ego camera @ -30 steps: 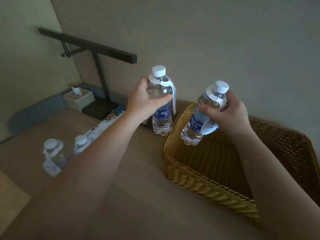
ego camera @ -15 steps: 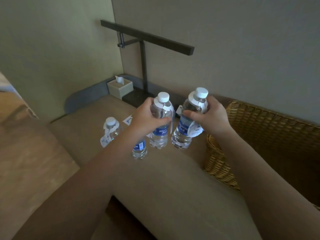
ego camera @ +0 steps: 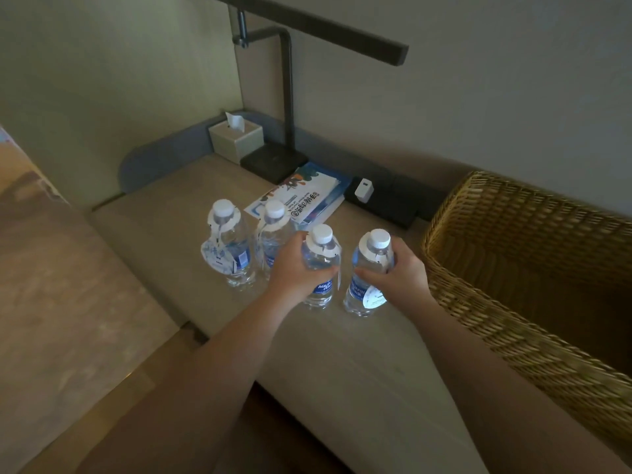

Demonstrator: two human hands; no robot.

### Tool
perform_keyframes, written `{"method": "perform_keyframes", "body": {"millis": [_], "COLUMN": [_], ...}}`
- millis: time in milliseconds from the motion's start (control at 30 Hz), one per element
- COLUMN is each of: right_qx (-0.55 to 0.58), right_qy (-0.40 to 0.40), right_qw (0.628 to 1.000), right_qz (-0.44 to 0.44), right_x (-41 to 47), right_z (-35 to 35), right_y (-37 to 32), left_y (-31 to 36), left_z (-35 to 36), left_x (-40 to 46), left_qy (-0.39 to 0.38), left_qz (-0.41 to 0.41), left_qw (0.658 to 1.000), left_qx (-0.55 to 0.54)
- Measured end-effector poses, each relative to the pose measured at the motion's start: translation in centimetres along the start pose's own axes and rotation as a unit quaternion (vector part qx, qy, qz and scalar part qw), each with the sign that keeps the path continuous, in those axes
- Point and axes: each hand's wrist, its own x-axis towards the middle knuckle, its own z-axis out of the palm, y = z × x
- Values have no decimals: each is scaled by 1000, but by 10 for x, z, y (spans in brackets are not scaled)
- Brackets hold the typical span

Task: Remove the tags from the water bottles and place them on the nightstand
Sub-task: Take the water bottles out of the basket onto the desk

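Head view first: the nightstand (ego camera: 359,364) fills the middle, with the wicker basket (ego camera: 513,302) on its right end and a lamp (ego camera: 290,97) and tissue box (ego camera: 236,140) at the back. Four bottles stand in a loose row near the brochure (ego camera: 304,196). I read the far-left bottle (ego camera: 232,248) and the second bottle (ego camera: 273,241) as already set down, untouched. My left hand (ego camera: 294,268) has its grip wrapped around the third bottle (ego camera: 319,268); my right hand (ego camera: 403,271) is closed around the fourth bottle (ego camera: 367,271). Both look down on or just above the surface. Every neck, as far as I can see, carries its white tag (ego camera: 213,254), so placing looks nearly finished while tag removal seems not yet begun.
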Motion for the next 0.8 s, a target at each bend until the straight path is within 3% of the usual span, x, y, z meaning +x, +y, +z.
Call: {"method": "perform_keyframes", "body": {"millis": [267, 633, 733, 800], "right_qx": [-12, -35, -34, -30], "right_qy": [17, 93, 92, 96], "right_qw": [1000, 994, 994, 994], "right_qz": [-1, 36, 38, 40], "right_x": [-11, -28, -31, -33], "right_z": [6, 16, 16, 14], "right_y": [3, -6, -8, -10], "left_y": [-5, 0, 4, 10], "left_z": [-9, -27, -32, -38], "left_x": [2, 17, 12, 2], "left_qy": [-95, -248, -258, -203], "left_qz": [18, -21, -31, -12], "left_qw": [995, 968, 966, 979], "left_qx": [2, 26, 0, -21]}}
